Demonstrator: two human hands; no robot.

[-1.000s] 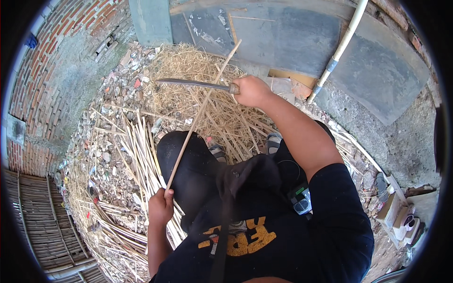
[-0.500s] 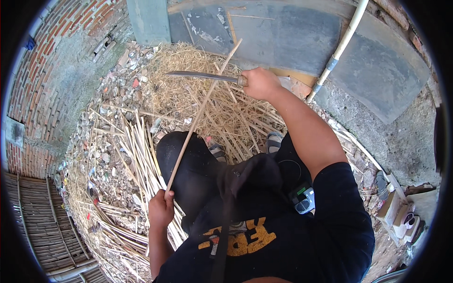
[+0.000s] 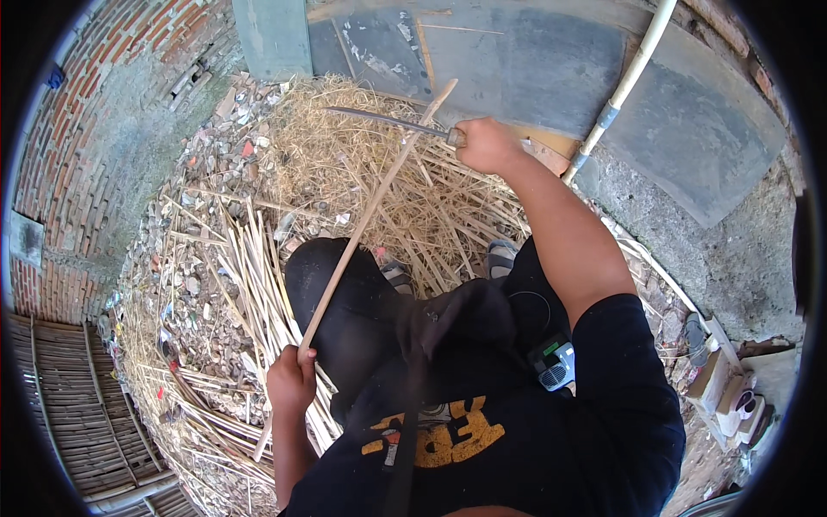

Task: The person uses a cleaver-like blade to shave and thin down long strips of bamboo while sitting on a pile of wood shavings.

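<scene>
In the head view, a long wooden strip (image 3: 369, 209) is gripped toward its near part by the closed fingers of the left hand (image 3: 291, 379) and slanted over the left knee (image 3: 312, 265). The handle of a knife (image 3: 383, 119) is wrapped by the curled fingers of the right hand (image 3: 489, 145). The strip's far part is crossed by the blade; contact cannot be told. Space is left between the blade's tip and the brick wall (image 3: 65, 172); the far side is bounded by grey panels (image 3: 551, 65).
</scene>
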